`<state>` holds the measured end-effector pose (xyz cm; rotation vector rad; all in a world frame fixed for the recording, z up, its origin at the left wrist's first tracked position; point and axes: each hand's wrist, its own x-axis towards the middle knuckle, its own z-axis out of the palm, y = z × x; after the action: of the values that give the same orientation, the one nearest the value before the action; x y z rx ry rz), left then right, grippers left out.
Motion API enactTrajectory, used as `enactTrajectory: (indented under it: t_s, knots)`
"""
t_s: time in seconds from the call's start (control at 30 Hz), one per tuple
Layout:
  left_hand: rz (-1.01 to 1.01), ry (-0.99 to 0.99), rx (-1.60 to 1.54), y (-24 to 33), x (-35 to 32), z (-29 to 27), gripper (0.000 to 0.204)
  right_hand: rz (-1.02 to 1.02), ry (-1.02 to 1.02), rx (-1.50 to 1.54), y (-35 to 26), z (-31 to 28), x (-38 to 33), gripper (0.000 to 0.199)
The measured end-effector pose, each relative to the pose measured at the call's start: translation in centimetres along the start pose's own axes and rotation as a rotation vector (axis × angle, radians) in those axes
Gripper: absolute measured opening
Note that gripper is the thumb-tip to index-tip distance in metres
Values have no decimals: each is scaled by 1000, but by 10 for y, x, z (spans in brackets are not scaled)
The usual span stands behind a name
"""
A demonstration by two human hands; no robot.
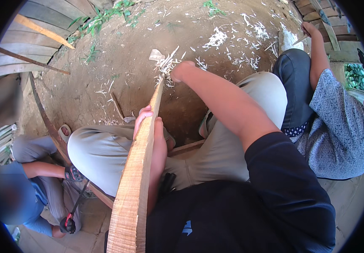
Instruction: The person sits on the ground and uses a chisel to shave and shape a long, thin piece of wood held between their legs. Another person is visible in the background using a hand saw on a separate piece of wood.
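Wood shavings [217, 38] — 2 seated co-workers [338, 122]

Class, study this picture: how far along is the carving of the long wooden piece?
Done: pale shavings litter the dirt, and the wooden piece shows rippled cut marks along its face. In hand: the left hand steadies the piece while the right hand works at its far tip. Left: the surface is rough, so smoothing probably remains.

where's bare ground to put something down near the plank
The barest dirt lies left of the wooden plank, between the green weeds and the person's left knee, with only thin chips. Ahead of the right hand it is crowded with white shavings. Right is blocked by a seated person, lower left by another.
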<state>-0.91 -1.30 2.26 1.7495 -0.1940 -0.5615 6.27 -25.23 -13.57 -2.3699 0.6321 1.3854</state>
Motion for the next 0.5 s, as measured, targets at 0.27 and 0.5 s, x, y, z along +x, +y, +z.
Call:
enactTrajectory:
  t_s: [0.27, 0.5]
  knots:
    - [173, -27, 34, -21, 5, -1, 25, -9, 92, -8, -1, -35, -38, 35]
    - [208, -46, 112, -13, 6, -12, 21, -44, 209, -59, -27, -22, -59, 31]
